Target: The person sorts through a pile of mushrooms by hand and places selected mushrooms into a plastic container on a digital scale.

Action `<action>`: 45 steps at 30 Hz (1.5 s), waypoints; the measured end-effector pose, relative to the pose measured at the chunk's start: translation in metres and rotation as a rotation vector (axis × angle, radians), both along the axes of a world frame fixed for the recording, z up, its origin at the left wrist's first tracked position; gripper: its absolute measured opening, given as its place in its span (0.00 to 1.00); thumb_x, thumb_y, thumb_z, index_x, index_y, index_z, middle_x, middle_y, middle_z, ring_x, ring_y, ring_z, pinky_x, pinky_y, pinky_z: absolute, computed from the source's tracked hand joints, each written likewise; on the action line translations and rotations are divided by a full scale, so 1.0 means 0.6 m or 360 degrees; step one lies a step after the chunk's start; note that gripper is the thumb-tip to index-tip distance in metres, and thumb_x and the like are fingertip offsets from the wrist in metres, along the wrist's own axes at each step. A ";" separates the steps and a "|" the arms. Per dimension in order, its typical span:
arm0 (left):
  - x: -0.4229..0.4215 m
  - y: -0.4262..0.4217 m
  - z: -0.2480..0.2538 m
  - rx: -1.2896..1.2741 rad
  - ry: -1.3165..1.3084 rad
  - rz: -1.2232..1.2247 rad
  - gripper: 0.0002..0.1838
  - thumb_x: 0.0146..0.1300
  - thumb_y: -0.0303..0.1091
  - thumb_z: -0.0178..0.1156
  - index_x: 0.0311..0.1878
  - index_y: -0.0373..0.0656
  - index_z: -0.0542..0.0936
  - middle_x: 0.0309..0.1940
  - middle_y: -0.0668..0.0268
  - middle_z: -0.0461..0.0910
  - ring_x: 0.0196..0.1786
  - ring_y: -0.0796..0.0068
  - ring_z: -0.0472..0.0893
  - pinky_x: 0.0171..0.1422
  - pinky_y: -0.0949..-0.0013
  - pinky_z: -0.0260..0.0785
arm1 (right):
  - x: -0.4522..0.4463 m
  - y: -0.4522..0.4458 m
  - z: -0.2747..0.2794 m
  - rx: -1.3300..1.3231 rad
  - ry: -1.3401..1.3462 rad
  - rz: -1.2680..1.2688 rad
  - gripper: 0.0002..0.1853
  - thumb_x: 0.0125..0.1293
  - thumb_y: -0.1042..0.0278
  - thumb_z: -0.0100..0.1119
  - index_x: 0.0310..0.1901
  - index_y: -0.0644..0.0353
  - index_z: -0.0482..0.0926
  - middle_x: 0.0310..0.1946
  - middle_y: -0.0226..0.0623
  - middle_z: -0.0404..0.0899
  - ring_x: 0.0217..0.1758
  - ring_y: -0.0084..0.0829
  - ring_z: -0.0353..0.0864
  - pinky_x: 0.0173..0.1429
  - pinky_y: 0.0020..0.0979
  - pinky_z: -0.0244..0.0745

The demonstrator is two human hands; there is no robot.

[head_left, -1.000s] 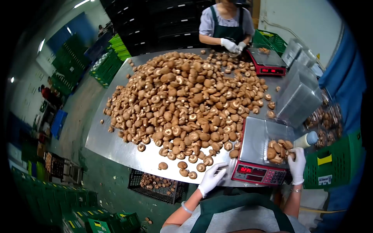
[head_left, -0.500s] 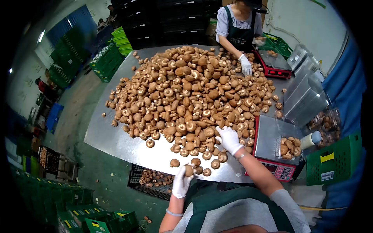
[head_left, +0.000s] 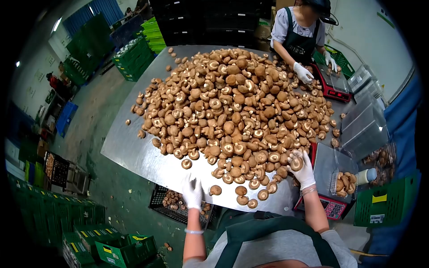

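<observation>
A large heap of brown shiitake mushrooms (head_left: 223,107) covers the metal table (head_left: 134,154). At the near right side of the heap, my gloved right hand (head_left: 306,175) is closed around a shiitake mushroom (head_left: 296,164), its pale underside showing. My gloved left hand (head_left: 192,193) is over the table's front edge, fingers apart, with no mushroom seen in it. Several loose mushrooms lie nearby, the closest being a single mushroom (head_left: 215,190) to its right. Beside my right hand, a clear plastic box of mushrooms (head_left: 344,184) rests on a red scale (head_left: 328,167).
Across the table a co-worker (head_left: 297,35) in white gloves handles mushrooms by a second red scale (head_left: 335,91). Stacked clear boxes (head_left: 364,123) and a white bottle (head_left: 367,175) stand at right, near a green crate (head_left: 386,201). Below the table edge is a black crate (head_left: 156,201).
My left hand has moved left and let go of the mushroom it held. My right hand has moved right and now grips a mushroom. The camera view has shifted slightly.
</observation>
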State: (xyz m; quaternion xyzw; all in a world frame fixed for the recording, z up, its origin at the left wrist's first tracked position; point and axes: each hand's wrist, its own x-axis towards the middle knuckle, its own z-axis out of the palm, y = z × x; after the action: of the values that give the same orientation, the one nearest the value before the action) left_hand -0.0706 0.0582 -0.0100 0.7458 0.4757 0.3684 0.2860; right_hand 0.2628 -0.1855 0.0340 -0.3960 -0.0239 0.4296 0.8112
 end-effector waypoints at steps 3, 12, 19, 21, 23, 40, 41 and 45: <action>0.112 0.039 0.001 0.0155 -0.0017 -0.0251 0.24 0.53 0.33 0.67 0.54 0.36 0.75 0.51 0.50 0.75 0.56 0.49 0.72 0.61 0.58 0.65 | -0.013 0.021 -0.024 -0.0121 -0.0057 0.0083 0.16 0.69 0.51 0.49 0.44 0.56 0.75 0.36 0.32 0.77 0.42 0.27 0.78 0.38 0.32 0.78; 0.175 0.065 0.010 -0.1312 -0.1129 -0.0475 0.21 0.67 0.46 0.54 0.57 0.44 0.73 0.49 0.66 0.79 0.46 0.66 0.76 0.57 0.62 0.67 | -0.093 0.053 0.013 -0.0200 -0.0241 0.0469 0.21 0.73 0.54 0.44 0.49 0.67 0.75 0.35 0.37 0.80 0.38 0.28 0.81 0.42 0.28 0.79; 0.204 -0.038 0.084 -0.2201 -0.1616 -0.1120 0.23 0.69 0.49 0.50 0.60 0.43 0.72 0.57 0.61 0.75 0.58 0.67 0.73 0.58 0.66 0.65 | -0.131 0.036 0.028 -0.0010 0.0083 0.0425 0.23 0.73 0.54 0.43 0.53 0.69 0.72 0.41 0.41 0.79 0.47 0.34 0.81 0.55 0.34 0.76; 0.241 -0.088 0.107 -0.2170 -0.1566 -0.1243 0.21 0.70 0.45 0.50 0.60 0.44 0.72 0.57 0.65 0.75 0.59 0.68 0.73 0.60 0.65 0.63 | -0.132 0.010 0.029 0.0131 0.0119 0.0327 0.20 0.72 0.59 0.44 0.54 0.69 0.71 0.44 0.42 0.78 0.50 0.35 0.80 0.59 0.37 0.73; 0.270 -0.131 0.123 -0.2256 -0.1414 -0.1311 0.19 0.70 0.41 0.50 0.59 0.43 0.72 0.55 0.66 0.76 0.57 0.71 0.74 0.58 0.66 0.66 | -0.126 -0.034 0.033 0.0134 -0.0028 0.0241 0.17 0.70 0.65 0.46 0.55 0.66 0.70 0.48 0.40 0.76 0.54 0.32 0.77 0.60 0.34 0.72; 0.567 -0.532 0.178 0.0604 -0.0186 -0.1680 0.18 0.59 0.36 0.61 0.51 0.41 0.77 0.52 0.55 0.76 0.55 0.55 0.75 0.61 0.60 0.65 | 0.039 -0.507 0.141 -0.1773 -0.2394 -0.0533 0.28 0.56 0.56 0.65 0.56 0.60 0.72 0.55 0.44 0.71 0.59 0.45 0.71 0.63 0.39 0.66; 0.565 -0.540 0.181 0.0488 -0.0200 -0.1637 0.15 0.61 0.36 0.58 0.50 0.42 0.78 0.53 0.55 0.75 0.55 0.55 0.74 0.61 0.60 0.64 | 0.046 -0.521 0.146 -0.1768 -0.2358 -0.0612 0.27 0.56 0.57 0.65 0.55 0.59 0.73 0.54 0.44 0.71 0.58 0.45 0.71 0.62 0.39 0.66; 0.563 -0.534 0.171 0.0013 -0.0460 -0.1555 0.12 0.68 0.28 0.50 0.50 0.39 0.79 0.48 0.58 0.80 0.54 0.64 0.78 0.61 0.66 0.66 | 0.095 -0.570 0.136 -0.1591 -0.2198 -0.0818 0.21 0.57 0.63 0.65 0.52 0.58 0.75 0.50 0.44 0.74 0.53 0.44 0.74 0.57 0.38 0.69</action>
State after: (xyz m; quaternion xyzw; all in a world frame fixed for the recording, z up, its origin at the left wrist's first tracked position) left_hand 0.2672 -0.2623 0.0926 0.8236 0.0256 0.2928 0.4850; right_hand 0.3198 -0.5275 0.1153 -0.8675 -0.2277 -0.1402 0.4195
